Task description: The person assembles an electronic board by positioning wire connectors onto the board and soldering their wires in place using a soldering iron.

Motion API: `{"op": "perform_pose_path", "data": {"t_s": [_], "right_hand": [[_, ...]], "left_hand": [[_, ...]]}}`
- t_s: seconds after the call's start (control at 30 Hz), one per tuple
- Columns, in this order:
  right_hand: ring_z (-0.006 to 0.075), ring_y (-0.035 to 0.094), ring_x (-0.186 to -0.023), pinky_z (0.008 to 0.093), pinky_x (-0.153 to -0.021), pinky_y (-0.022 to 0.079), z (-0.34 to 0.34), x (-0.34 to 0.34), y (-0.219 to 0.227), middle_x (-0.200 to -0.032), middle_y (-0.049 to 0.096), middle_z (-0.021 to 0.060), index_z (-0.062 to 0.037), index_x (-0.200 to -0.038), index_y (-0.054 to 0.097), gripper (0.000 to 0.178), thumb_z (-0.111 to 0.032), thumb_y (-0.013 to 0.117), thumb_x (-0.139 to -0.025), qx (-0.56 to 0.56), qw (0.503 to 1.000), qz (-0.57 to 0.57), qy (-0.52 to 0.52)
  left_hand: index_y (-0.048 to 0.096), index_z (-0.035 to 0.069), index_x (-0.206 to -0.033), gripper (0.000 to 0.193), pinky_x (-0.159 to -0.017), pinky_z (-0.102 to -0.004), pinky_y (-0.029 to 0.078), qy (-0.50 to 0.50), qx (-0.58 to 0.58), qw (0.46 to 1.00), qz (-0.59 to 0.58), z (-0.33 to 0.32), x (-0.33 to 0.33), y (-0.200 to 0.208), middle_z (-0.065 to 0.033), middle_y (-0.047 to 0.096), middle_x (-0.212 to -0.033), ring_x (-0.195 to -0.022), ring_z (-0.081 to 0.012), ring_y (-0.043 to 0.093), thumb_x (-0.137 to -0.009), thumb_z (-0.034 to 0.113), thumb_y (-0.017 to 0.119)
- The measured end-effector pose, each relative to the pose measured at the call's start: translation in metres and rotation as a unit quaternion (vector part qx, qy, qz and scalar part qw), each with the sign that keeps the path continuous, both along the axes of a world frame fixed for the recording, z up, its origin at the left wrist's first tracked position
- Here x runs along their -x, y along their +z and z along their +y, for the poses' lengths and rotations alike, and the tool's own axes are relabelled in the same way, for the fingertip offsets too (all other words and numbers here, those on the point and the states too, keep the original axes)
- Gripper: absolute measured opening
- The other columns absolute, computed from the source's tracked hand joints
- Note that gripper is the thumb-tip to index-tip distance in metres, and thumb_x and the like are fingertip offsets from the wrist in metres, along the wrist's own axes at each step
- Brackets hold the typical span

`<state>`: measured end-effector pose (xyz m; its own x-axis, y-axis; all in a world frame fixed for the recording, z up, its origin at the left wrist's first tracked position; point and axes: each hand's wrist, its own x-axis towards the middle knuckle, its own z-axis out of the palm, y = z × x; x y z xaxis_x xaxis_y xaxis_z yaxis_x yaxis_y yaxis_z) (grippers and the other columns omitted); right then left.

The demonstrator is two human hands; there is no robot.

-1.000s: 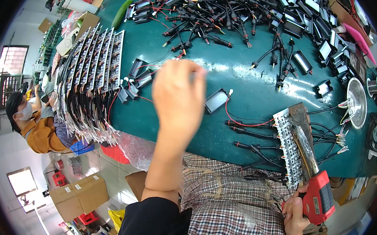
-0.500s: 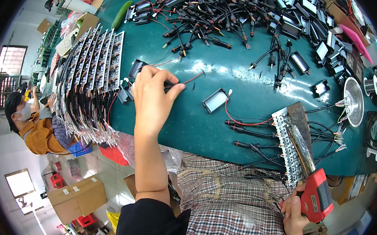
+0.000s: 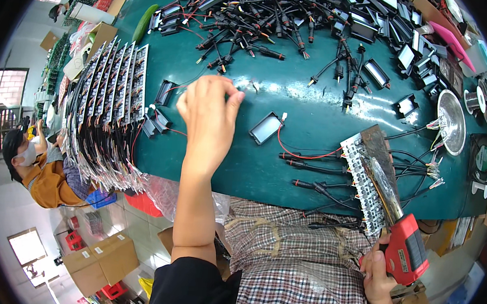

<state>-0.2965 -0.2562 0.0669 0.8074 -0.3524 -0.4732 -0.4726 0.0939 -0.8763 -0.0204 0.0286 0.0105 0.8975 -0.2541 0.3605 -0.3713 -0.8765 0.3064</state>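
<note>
My left hand (image 3: 207, 118) hovers over the green table with its fingers curled in; whatever lies between the fingertips is hidden. A small black casing (image 3: 164, 92) with a red wire is just left of it, and more black casings (image 3: 155, 124) are beside the wrist. My right hand (image 3: 379, 277) grips the red handle of a soldering gun (image 3: 407, 251). Its metal barrel lies over a metal plate behind a pale strip of connectors (image 3: 363, 174), where several black cables (image 3: 321, 167) run through. Between my hands sits an open rectangular casing (image 3: 266, 129), its red wire leading to the strip.
Rows of wired strips (image 3: 112, 86) stand at the left table edge. A heap of black cables (image 3: 258, 17) and casings (image 3: 377, 17) covers the back. At right are a metal dish (image 3: 453, 124), a wire spool (image 3: 475, 100) and a fan (image 3: 484, 159). A co-worker (image 3: 45, 166) sits at far left.
My left hand has moved slightly right and turned; the red and black wire that stuck out from its fingers no longer shows. The right hand keeps its grip on the soldering gun.
</note>
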Motion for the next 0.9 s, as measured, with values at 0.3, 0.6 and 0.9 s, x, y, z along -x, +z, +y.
{"op": "perform_pose_path", "data": {"t_s": [0.3,0.6,0.9], "right_hand": [[0.0089,0.041,-0.051,0.0278,-0.052,0.042,-0.006,-0.005,0.006,-0.075,0.048,0.0046,-0.0007,-0.122,0.046,0.032,-0.018,0.062,-0.1,-0.013,0.999,0.026,0.03],[0.0092,0.042,-0.051,0.0289,-0.052,0.044,-0.014,0.003,-0.003,-0.073,0.048,0.0044,-0.0013,-0.128,0.046,0.034,-0.015,0.06,-0.099,0.024,0.998,-0.004,0.061],[0.0122,0.047,-0.057,0.0306,-0.056,0.047,-0.02,0.011,-0.002,-0.077,0.049,0.0055,-0.0041,-0.129,0.047,0.034,-0.015,0.061,-0.099,0.027,0.994,-0.021,0.108]], "left_hand": [[0.064,-0.002,-0.104,0.006,-0.077,-0.0273,0.05,-0.016,0.187,0.977,0.103,-0.03,0.015,0.026,-0.0064,0.064,-0.092,-0.083,-0.0137,0.065,-0.099,0.002,0.063],[0.066,-0.001,-0.095,0.002,-0.062,-0.0211,0.041,-0.064,0.255,0.943,0.202,-0.081,0.057,0.039,-0.0007,0.057,-0.085,-0.071,-0.0059,0.05,-0.097,0.0,0.066],[0.064,0.005,-0.081,0.017,-0.059,-0.036,0.047,-0.129,0.189,0.958,0.174,-0.114,0.082,0.023,-0.0065,0.058,-0.082,-0.069,-0.0226,0.063,-0.079,0.006,0.081]]}}
